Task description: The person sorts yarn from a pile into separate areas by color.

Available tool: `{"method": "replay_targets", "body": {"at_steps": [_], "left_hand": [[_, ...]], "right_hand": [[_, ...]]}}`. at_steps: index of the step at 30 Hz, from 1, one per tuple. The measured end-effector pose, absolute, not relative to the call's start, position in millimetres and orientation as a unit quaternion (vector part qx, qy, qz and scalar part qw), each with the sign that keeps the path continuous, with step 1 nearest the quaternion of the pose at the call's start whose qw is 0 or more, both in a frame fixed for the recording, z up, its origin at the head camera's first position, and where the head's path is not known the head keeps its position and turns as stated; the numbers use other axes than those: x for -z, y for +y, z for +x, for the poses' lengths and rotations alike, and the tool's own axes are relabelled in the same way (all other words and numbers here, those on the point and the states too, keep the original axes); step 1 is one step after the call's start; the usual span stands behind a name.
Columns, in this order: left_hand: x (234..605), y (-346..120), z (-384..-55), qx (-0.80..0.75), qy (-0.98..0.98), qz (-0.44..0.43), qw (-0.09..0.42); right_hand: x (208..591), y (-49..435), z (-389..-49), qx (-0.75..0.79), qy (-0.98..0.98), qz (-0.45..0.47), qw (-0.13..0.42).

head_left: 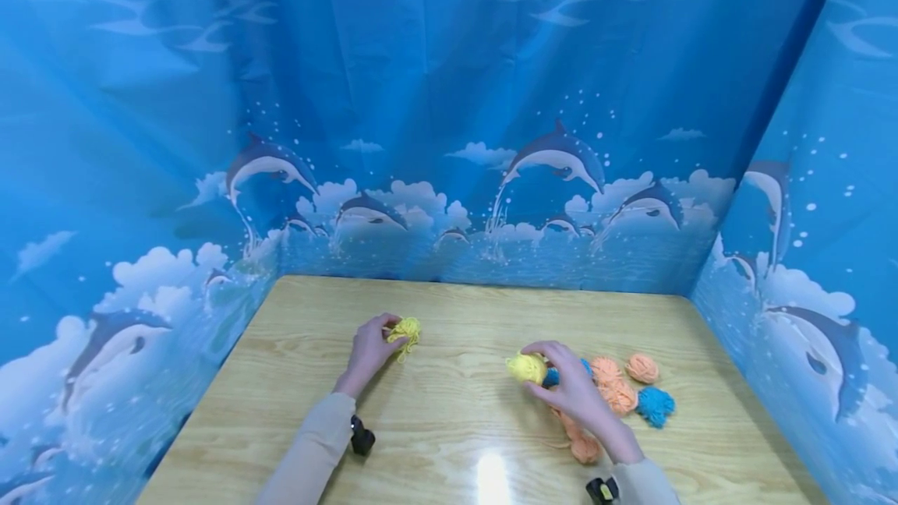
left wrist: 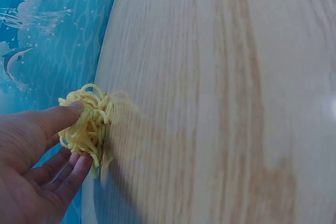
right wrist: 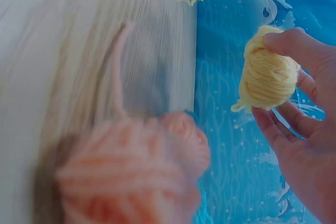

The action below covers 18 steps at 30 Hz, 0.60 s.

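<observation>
Hands (head_left: pixel 369 351) (head_left: pixel 577 390) hold one yellow yarn tangle (left wrist: pixel 86 129), one plain yellow ball (right wrist: pixel 268 74).

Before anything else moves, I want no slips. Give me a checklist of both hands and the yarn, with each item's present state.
1. Left hand grips the loose yellow bundle: ok.
2. Bundle's strands tucked in: not ok, loops stick out.
3. Right hand holds the wound yellow ball: ok, between thumb and fingers.
4. Far-right blue ball apart from the right hand: ok.
5. Blue yarn behind the right hand free of its fingers: cannot tell, partly hidden.
</observation>
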State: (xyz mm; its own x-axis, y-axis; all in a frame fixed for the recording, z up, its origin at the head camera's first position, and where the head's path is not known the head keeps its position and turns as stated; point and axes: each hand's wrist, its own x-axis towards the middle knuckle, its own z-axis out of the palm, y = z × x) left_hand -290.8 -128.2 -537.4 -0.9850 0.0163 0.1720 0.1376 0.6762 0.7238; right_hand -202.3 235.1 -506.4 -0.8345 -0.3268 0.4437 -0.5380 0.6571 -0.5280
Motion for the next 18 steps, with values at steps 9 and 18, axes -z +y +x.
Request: {"method": "replay_targets", "body": {"at_steps": [9,18], "left_hand": [[537.6,-128.4,-290.9,0.399,-0.913,-0.042,0.075],[537.6,-128.9,-290.1,0.397,-0.913,-0.045,0.077]], "right_hand": [[507.9,218.0,-209.6,-0.347,-0.894,0.242,0.146],[509.1,199.3,-217.8,-0.362,-0.888,0.247,0.142]]}}
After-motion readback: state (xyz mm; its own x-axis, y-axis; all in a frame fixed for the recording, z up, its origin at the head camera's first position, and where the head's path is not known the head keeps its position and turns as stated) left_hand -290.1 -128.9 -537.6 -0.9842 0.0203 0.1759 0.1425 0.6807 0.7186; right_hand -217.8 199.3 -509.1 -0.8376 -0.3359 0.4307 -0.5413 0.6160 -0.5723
